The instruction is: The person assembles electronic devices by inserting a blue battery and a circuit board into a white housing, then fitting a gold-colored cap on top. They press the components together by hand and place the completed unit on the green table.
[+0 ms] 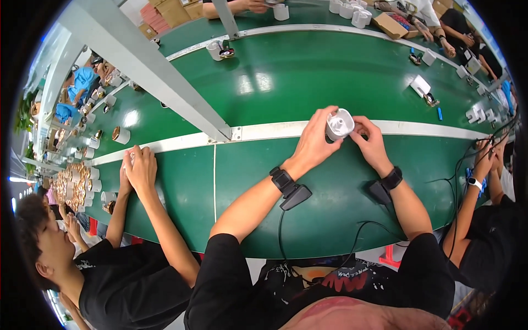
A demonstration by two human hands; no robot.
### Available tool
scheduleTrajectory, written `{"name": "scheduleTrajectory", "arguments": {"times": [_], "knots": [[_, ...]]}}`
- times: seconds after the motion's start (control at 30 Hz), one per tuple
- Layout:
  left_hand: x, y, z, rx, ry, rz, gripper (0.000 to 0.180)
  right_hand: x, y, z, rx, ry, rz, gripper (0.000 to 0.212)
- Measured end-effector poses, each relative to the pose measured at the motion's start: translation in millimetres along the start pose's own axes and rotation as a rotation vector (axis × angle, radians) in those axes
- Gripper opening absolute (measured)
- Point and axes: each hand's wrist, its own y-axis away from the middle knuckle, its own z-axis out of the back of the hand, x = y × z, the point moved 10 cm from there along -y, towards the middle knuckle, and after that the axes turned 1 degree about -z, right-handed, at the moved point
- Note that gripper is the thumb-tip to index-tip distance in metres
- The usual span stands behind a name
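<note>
A white plastic cup-shaped housing (340, 122) is held above the white rail of the green bench, its open end toward me and a raised part inside it. My left hand (318, 137) is closed around the housing's left side and underside. Beside its right rim is my right hand (369, 144), fingers curled and thumb and index tips brought close together. Whether those tips pinch something small or only touch the rim cannot be made out. Each of my wrists wears a black strap with a small black box and a cable.
A white post (159, 77) rises from the rail (264, 132) to my left. Co-workers sit close on both sides; the left one's hands (141, 168) hold a small part. White housings with copper-coloured parts (77, 184) crowd the far left. Black cables (456, 176) hang at right.
</note>
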Motion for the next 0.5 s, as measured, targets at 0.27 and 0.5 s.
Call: {"name": "scheduleTrajectory", "arguments": {"times": [0.27, 0.5], "knots": [[19.3, 1.9, -6.4, 0.047, 0.029, 0.115, 0.076, 4.2, -2.9, -11.4, 0.095, 0.140, -0.039, 0.021], [24.6, 2.8, -16.8, 0.113, 0.118, 0.138, 0.071, 0.9, -2.5, -9.2, 0.105, 0.103, -0.070, 0.015]]}}
